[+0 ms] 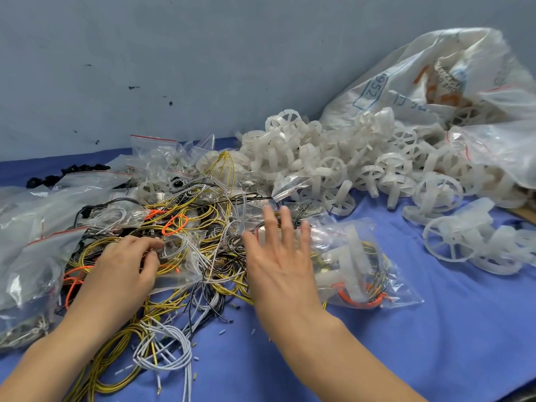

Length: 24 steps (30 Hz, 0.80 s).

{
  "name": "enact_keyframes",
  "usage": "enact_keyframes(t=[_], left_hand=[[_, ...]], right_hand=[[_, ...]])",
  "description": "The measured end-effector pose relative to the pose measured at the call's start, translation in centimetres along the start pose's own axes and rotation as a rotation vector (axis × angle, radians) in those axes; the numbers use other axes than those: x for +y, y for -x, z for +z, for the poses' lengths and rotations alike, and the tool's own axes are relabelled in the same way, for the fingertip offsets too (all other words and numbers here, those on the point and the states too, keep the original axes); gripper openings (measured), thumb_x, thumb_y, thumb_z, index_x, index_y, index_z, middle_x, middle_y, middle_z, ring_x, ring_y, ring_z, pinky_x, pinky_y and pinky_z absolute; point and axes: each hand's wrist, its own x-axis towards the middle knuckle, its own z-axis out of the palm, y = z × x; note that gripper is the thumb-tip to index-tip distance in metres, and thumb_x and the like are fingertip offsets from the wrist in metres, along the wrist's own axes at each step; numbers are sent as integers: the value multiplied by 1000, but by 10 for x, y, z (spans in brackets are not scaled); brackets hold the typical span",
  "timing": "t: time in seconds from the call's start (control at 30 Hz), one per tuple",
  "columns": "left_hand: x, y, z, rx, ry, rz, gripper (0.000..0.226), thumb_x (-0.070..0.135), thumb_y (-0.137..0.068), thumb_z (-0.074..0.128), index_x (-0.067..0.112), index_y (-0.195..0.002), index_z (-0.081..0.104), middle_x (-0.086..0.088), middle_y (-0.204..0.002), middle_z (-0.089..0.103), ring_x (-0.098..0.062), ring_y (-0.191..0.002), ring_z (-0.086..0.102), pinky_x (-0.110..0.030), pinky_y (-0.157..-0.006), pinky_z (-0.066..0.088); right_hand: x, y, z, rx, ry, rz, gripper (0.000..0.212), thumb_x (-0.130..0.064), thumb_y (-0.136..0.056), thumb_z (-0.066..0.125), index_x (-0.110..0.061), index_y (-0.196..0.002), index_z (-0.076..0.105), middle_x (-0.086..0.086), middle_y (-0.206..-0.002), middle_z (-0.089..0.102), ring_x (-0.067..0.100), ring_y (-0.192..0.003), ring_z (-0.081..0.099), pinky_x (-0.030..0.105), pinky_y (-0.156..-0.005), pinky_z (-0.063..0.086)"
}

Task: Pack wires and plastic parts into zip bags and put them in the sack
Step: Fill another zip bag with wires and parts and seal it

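Note:
A tangle of yellow, grey, black and orange wires (200, 216) covers the middle of the blue cloth. My left hand (124, 265) lies on the pile, its fingers curled onto a clear zip bag (177, 256) holding grey and orange wires. My right hand (278, 256) hovers with fingers spread straight, just left of a filled zip bag (359, 265) with white plastic parts and wires inside. A heap of white plastic wheel parts (342, 158) lies behind, spilling from a large white sack (435, 79) at the back right.
More zip bags (32, 227), some filled, are stacked at the left, with black parts (66, 172) behind them. Loose white wheels (470, 242) lie at the right. A grey wall closes the back. Bare blue cloth (435, 343) shows at the front right.

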Motion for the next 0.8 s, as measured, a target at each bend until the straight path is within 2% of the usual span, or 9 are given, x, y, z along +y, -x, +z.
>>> enact_keyframes(t=[0.03, 0.07, 0.13, 0.17, 0.23, 0.37, 0.47, 0.6, 0.8], left_hand=[[0, 0, 0, -2, -6, -1, 23, 15, -96, 52, 19, -113, 66, 4, -107, 59, -20, -105, 49, -40, -94, 39], [0, -1, 1, -6, -13, -2, 23, 15, -96, 52, 19, -113, 66, 2, -108, 60, -22, -106, 50, -41, -94, 40], [-1, -2, 1, -15, -21, -8, 23, 16, -95, 52, 19, -114, 66, 2, -109, 61, -22, -106, 50, -42, -95, 40], [-1, -2, 1, -18, -22, -11, 23, 17, -96, 52, 20, -114, 65, 2, -109, 61, -21, -106, 50, -42, -96, 41], [-2, -2, 1, -17, -24, -13, 23, 18, -96, 52, 20, -114, 65, 3, -109, 61, -20, -106, 50, -42, -95, 41], [-1, 0, -1, -10, -23, -12, 23, 19, -96, 51, 21, -114, 65, 3, -109, 61, -20, -105, 50, -41, -94, 42], [1, 1, -2, -6, -12, -13, 23, 18, -96, 51, 20, -115, 64, 3, -108, 60, -19, -105, 50, -40, -94, 41], [5, -1, -3, 38, 24, -9, 22, 15, -97, 51, 20, -113, 64, 4, -108, 61, -17, -105, 52, -36, -92, 41], [22, -31, -8, 143, 104, 6, 26, 16, -98, 45, 20, -114, 65, 5, -112, 62, -11, -101, 54, -29, -86, 42]], right_hand=[[5, 2, -1, -45, 9, 54, 58, -10, -85, 55, -16, -138, 34, 19, -159, -2, 42, -147, -3, 62, -115, 1], [9, 5, -2, -83, 16, 96, 51, -13, -90, 50, -17, -138, 33, 20, -158, 3, 41, -145, 7, 59, -114, 11], [14, 11, -4, -126, 20, 136, 36, -15, -95, 45, -18, -130, 39, 19, -144, 29, 36, -129, 35, 48, -101, 28], [15, 13, -6, -142, 18, 132, 32, -14, -94, 43, -18, -126, 42, 15, -134, 37, 33, -121, 42, 45, -94, 31], [17, 14, -8, -161, 28, 104, 31, -11, -92, 43, -17, -122, 44, 12, -125, 43, 31, -114, 44, 43, -90, 31], [22, 9, -11, -172, 16, 78, 29, -11, -90, 47, -19, -118, 47, 9, -120, 45, 31, -113, 47, 43, -88, 32], [31, 3, -15, -161, -63, 94, 23, -26, -96, 50, -25, -119, 49, 5, -117, 47, 30, -110, 52, 41, -86, 37], [39, -7, -20, -97, -173, 127, 22, -34, -101, 39, -31, -117, 54, 0, -112, 52, 27, -104, 57, 38, -81, 43], [41, -19, -30, 20, -213, 72, 31, -15, -98, 44, -34, -119, 55, -4, -117, 54, 24, -107, 55, 36, -81, 36]])
